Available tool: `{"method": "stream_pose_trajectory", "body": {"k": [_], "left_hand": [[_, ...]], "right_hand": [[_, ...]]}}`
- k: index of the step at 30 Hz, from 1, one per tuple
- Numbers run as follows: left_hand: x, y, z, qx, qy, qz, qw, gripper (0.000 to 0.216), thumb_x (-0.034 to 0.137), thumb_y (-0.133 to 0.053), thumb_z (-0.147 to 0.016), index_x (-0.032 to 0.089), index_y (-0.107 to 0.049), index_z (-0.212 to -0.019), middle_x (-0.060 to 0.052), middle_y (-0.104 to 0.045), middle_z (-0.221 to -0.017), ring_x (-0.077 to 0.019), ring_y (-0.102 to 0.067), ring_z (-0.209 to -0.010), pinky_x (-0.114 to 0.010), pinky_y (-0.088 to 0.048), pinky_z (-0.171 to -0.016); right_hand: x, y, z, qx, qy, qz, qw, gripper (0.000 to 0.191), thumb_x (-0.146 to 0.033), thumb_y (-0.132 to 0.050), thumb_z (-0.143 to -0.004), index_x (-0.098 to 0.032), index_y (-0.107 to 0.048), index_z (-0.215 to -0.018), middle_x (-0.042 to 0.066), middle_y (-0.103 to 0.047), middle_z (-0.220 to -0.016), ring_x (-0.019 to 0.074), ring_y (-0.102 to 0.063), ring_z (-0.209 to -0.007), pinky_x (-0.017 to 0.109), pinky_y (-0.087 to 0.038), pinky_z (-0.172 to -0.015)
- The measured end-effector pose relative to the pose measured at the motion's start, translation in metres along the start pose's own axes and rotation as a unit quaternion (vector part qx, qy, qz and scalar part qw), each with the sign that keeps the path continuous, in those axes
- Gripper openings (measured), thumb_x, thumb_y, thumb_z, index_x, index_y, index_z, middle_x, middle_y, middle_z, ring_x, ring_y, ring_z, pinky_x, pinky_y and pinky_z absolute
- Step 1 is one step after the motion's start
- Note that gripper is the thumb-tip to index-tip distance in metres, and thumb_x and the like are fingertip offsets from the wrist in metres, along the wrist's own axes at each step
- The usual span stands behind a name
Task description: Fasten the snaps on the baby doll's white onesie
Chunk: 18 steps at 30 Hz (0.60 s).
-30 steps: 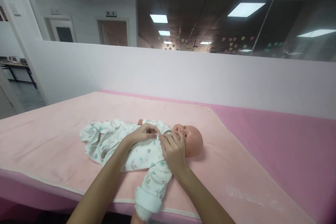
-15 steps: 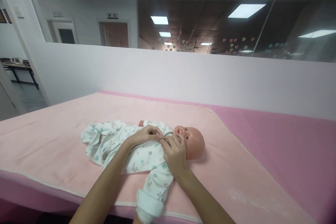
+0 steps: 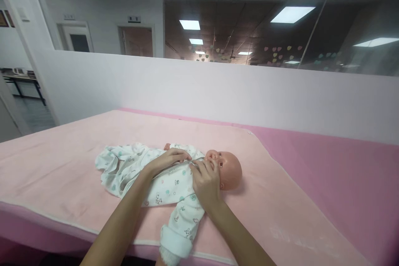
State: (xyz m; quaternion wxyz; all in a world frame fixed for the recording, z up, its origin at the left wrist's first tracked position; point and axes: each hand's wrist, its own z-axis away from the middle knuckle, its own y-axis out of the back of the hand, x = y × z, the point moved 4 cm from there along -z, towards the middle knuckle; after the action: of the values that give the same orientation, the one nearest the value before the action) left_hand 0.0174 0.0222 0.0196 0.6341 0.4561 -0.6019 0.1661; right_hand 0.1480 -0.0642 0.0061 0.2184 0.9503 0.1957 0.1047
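Note:
A baby doll (image 3: 231, 171) lies on its back with its head to the right, dressed in a white printed baby romper (image 3: 166, 187). My left hand (image 3: 170, 158) rests over the chest, fingers stretched out along the front of the romper. Close to the doll's chin, the bent fingers of my right hand (image 3: 205, 181) are closed on the romper at the neckline. A small gap separates the fingertips of the two hands. One cuffed sleeve (image 3: 177, 239) reaches toward me over the near edge. What lies under my palms is hidden.
A pale pink sheet (image 3: 280, 208) covers much of the darker pink padded surface (image 3: 336, 166). Behind it stands a low white wall (image 3: 218, 91) with a window above. A table (image 3: 23, 78) is visible far off at the left.
My left fingers have come away from the right fingertips at the neckline and flattened onto the chest. My right hand keeps nearly the same place and hold.

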Motion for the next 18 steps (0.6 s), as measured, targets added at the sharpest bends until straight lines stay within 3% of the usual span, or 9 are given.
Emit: {"method": "stream_pose_trajectory", "body": {"k": [5,9,13,18], "left_hand": [[-0.01,0.018,0.013,0.003,0.003,0.12,0.993,0.035,0.04,-0.053,-0.077,0.014,-0.062,-0.1,-0.009,-0.062,-0.101,-0.0209,-0.053,-0.102,-0.033,-0.034,-0.096],[-0.014,0.029,0.03,-0.019,-0.024,0.081,0.996,0.021,0.033,-0.062,-0.072,0.015,-0.064,-0.084,-0.008,-0.06,-0.106,-0.0217,-0.05,-0.106,-0.033,-0.034,-0.096],[-0.009,0.026,0.041,-0.048,-0.066,0.038,0.996,0.02,0.024,-0.068,-0.066,0.015,-0.06,-0.082,-0.007,-0.06,-0.1,-0.0182,-0.054,-0.096,-0.032,-0.04,-0.09],[-0.004,0.017,0.041,-0.024,-0.095,-0.015,0.995,0.021,0.023,-0.069,-0.066,0.014,-0.06,-0.082,-0.007,-0.058,-0.095,-0.017,-0.055,-0.092,-0.031,-0.042,-0.087]], "right_hand": [[-0.009,-0.002,-0.011,-0.039,0.041,-0.007,0.998,0.024,-0.01,-0.041,-0.082,-0.017,-0.056,-0.099,0.006,-0.061,-0.093,0.0167,-0.05,-0.085,0.041,-0.028,-0.095],[-0.029,-0.014,-0.021,-0.096,0.086,-0.1,0.987,0.017,-0.018,-0.042,-0.082,-0.018,-0.055,-0.093,0.005,-0.06,-0.09,0.0167,-0.05,-0.085,0.039,-0.029,-0.096],[-0.032,-0.03,-0.023,-0.112,-0.016,-0.182,0.977,0.007,-0.019,-0.047,-0.077,-0.019,-0.053,-0.08,0.003,-0.059,-0.081,0.017,-0.05,-0.08,0.035,-0.036,-0.084],[-0.026,-0.036,-0.019,-0.112,-0.084,-0.245,0.959,0.004,-0.017,-0.05,-0.072,-0.019,-0.052,-0.075,0.002,-0.058,-0.078,0.0169,-0.05,-0.077,0.031,-0.037,-0.075]]}}
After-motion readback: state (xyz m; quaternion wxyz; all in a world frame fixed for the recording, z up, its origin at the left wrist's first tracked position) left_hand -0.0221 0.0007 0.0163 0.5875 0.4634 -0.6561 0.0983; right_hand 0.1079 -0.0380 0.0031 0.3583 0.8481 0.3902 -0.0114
